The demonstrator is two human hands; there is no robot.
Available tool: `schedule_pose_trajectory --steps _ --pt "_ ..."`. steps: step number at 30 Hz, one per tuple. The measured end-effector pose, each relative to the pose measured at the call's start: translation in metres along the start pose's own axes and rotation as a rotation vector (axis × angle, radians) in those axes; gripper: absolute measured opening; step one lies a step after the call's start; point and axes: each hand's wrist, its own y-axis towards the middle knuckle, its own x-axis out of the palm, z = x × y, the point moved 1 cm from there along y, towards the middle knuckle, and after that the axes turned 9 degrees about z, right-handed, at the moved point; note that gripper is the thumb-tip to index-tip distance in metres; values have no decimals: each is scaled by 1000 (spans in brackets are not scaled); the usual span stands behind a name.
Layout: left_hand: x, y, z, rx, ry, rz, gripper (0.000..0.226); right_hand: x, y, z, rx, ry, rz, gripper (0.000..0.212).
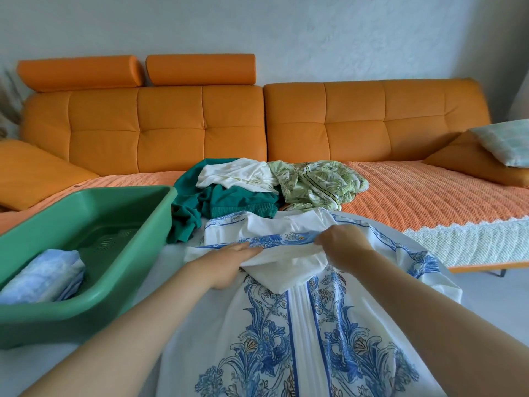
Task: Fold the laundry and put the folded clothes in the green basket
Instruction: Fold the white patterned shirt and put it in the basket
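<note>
A white garment with a blue floral print [289,333] lies spread out in front of me. My left hand [229,260] lies flat with straight fingers on its upper part, beside a blue patterned band. My right hand [342,243] pinches that band and the white cloth under it. The green basket [120,224] stands at the left with a folded light-blue piece [43,277] in its near corner. Behind the garment is a pile: a dark green garment [229,199], a white one [237,173] and a pale green leaf-print one [317,181].
An orange sofa [200,121] runs across the back, its seat under an orange knitted cover [429,190] with a white lace edge. An orange cushion and a pale checked pillow [503,141] lie at the far right. Another orange cushion [31,170] sits at the left.
</note>
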Motion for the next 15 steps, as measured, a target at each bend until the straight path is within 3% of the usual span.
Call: schedule_pose_trajectory --steps 4,6,8,10,13,15 --pt "-11 -8 10 -75 -76 -310 82 -11 -3 -5 -20 61 -156 27" --pt "-15 -5 11 -123 -260 -228 47 -11 -4 -6 37 169 -180 21" --pt "-14 -1 8 -135 -351 21 30 -14 -3 -8 102 292 -116 26" --pt "-8 2 3 -107 -252 146 34 -10 -6 -13 93 375 -40 29" --pt "8 -4 -1 -64 -6 -86 82 6 -14 -27 -42 372 -222 63" --pt "7 -12 -6 -88 -35 -116 93 14 -15 -35 -29 337 -377 69"
